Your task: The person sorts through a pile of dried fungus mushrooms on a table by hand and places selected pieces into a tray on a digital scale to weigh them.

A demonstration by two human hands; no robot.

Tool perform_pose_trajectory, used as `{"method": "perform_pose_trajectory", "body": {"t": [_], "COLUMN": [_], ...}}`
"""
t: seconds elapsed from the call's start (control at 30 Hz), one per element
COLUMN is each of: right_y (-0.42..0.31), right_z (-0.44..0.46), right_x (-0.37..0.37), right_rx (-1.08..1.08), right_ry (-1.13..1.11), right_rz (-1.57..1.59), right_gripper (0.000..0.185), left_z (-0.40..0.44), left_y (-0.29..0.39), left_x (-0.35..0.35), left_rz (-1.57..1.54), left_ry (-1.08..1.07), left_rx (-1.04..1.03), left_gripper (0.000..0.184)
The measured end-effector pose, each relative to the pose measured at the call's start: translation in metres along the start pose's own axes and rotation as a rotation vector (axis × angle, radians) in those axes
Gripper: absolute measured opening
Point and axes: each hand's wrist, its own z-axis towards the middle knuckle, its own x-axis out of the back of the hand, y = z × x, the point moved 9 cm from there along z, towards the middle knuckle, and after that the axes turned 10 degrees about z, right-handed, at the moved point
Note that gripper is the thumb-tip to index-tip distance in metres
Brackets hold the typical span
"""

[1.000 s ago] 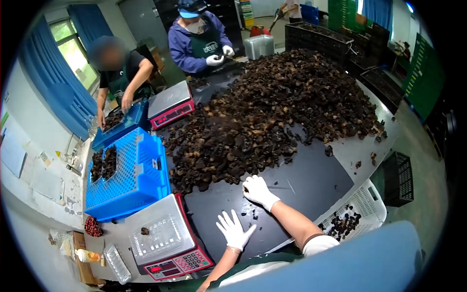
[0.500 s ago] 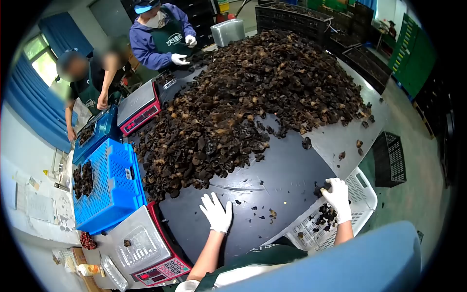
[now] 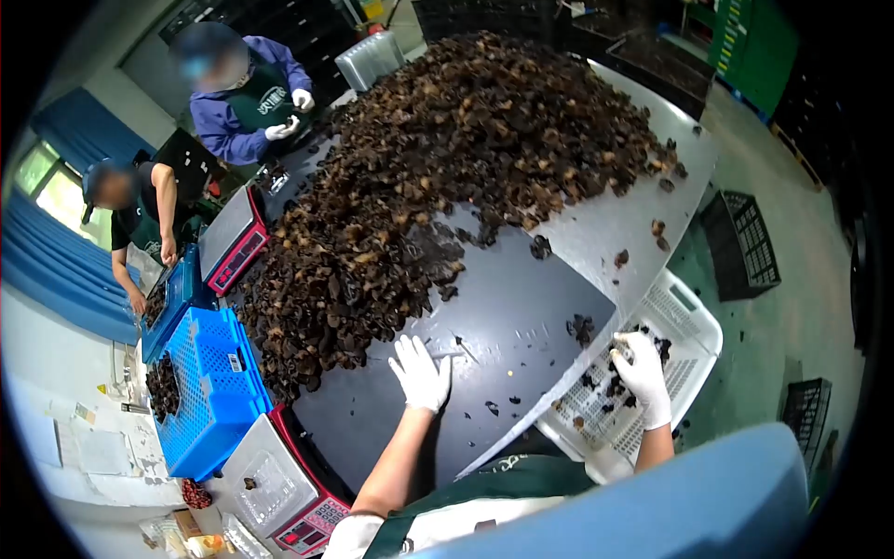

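My left hand (image 3: 422, 374), in a white glove, lies flat with spread fingers on the dark tabletop (image 3: 521, 298), just off the front edge of a big heap of dried black fungus (image 3: 447, 149). Over the white slotted basket (image 3: 684, 326) at the table's right edge is my right hand (image 3: 644, 380), also gloved. Its thumb and fingers are bent and apart, with nothing visible between them. Dark fungus scraps (image 3: 610, 384) lie in the basket below and around it. A small clump of black fungus (image 3: 580, 328) sits on the tabletop near that edge.
On the left stand a blue crate (image 3: 209, 373), a near scale (image 3: 270, 475) bearing a clear plastic tray, and a farther red scale (image 3: 237, 242). Two co-workers (image 3: 251, 102) (image 3: 140, 205) stand beyond. A black crate (image 3: 740, 244) is on the floor at right.
My view has shifted. My right hand has moved off the table edge, away from the fungus clump, to over the basket. My left hand has slid slightly right across the tabletop.
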Motion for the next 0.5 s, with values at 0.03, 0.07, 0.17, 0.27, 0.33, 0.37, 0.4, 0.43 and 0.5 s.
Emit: {"method": "perform_pose_trajectory", "body": {"t": [0.03,0.07,0.17,0.27,0.33,0.37,0.4,0.43,0.5], "right_y": [0.007,0.01,0.01,0.009,0.028,0.036,0.041,0.047,0.049], "right_z": [-0.002,-0.003,0.0,0.002,-0.001,-0.004,-0.008,-0.011,-0.01], "right_x": [-0.001,-0.002,-0.013,-0.011,-0.006,-0.003,0.0,0.001,0.002], "right_rx": [0.018,-0.009,-0.024,0.016,-0.048,-0.042,-0.039,-0.053,-0.101], "right_ry": [-0.008,0.004,-0.017,0.013,0.029,0.031,0.033,0.036,0.014], "right_rz": [-0.033,0.011,0.024,0.073,0.099,0.07,0.036,-0.018,0.002], "right_gripper": [0.027,0.027,0.027,0.027,0.026,0.026,0.025,0.024,0.024], "left_z": [0.004,0.005,-0.049,-0.076,-0.073,-0.079,-0.066,-0.083,-0.074], "left_y": [0.025,0.054,0.14,0.147,0.086,0.044,-0.002,-0.061,-0.052], "left_x": [0.01,0.018,0.003,0.072,0.076,0.063,0.041,-0.01,-0.005], "left_rz": [-0.059,-0.116,-0.468,-0.694,-0.499,-0.114,-0.076,0.072,0.066], "left_ry": [-0.096,-0.185,-0.013,0.002,-0.003,0.05,-0.278,-0.177,-0.304], "left_rx": [-0.087,-0.176,-0.621,-0.81,-0.634,-0.455,-0.186,-0.049,0.005], "left_gripper": [0.076,0.077,0.068,0.06,0.067,0.072,0.081,0.087,0.088]}}
